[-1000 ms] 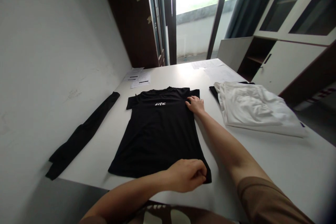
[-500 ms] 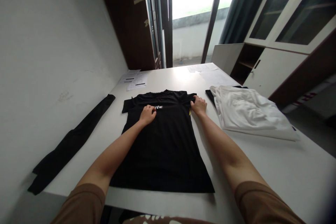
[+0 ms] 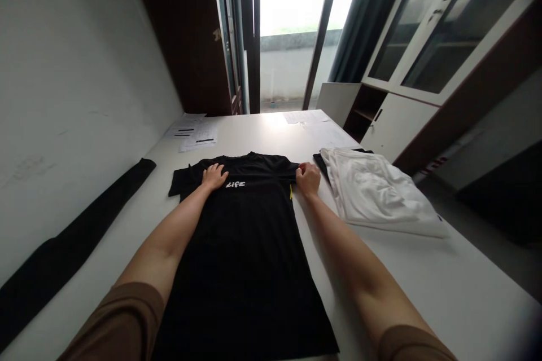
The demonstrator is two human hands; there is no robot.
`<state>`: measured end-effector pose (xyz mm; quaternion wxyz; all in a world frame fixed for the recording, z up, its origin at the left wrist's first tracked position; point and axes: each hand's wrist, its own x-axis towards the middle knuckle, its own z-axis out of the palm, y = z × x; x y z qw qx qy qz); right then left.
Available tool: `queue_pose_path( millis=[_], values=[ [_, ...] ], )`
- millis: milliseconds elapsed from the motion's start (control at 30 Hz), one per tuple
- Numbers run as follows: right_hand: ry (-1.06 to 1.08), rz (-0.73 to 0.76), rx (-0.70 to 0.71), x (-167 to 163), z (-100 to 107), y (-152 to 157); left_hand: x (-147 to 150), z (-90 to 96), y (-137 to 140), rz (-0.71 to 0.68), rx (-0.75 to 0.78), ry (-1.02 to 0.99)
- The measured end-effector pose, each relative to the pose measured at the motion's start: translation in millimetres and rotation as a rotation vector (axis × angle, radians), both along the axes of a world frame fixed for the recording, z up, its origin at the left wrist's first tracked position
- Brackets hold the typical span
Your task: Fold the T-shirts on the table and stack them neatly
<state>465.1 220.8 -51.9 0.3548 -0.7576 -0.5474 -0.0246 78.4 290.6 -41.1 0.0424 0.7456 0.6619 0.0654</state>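
Note:
A black T-shirt (image 3: 245, 248) lies spread on the white table, collar at the far side and hem towards me. Small white lettering (image 3: 235, 184) shows across its chest, and a yellow strip (image 3: 291, 192) shows at its right side seam. My left hand (image 3: 215, 176) rests on the upper chest, left of the lettering, with its fingers stretched over the cloth. At the right sleeve, my right hand (image 3: 308, 179) has its fingers closed on the sleeve's end. The fingertips of that hand are partly hidden.
Folded white garments (image 3: 376, 192) lie to the right, with black cloth (image 3: 322, 164) under their far corner. A long black cloth piece (image 3: 80, 237) lies along the wall at left. Papers (image 3: 199, 135) lie at the far left of the table (image 3: 254, 131), others (image 3: 307, 117) at the far right.
My left hand has moved off the lettering, further up and left on the shirt, with its fingers now stretched out. My right hand has closed on the sleeve end. The camera view has shifted.

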Motion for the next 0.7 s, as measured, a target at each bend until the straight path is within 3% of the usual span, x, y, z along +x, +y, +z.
queue_pose_path(
  millis=[100,333,500,700],
  values=[
    [-0.018,0.0,-0.036,2.4,-4.2,16.3,-5.3,-10.4,13.9,0.007,-0.067,0.018],
    [-0.063,0.076,-0.328,12.2,-3.7,62.2,-12.7,-21.5,35.3,-0.021,-0.108,0.044],
    [-0.081,0.129,-0.378,-1.8,8.5,90.3,-16.8,-25.2,48.7,-0.037,-0.114,0.028],
    [-0.156,0.239,-0.584,-22.6,17.1,129.4,-17.4,-24.3,58.8,-0.044,-0.113,0.021]
  ],
)
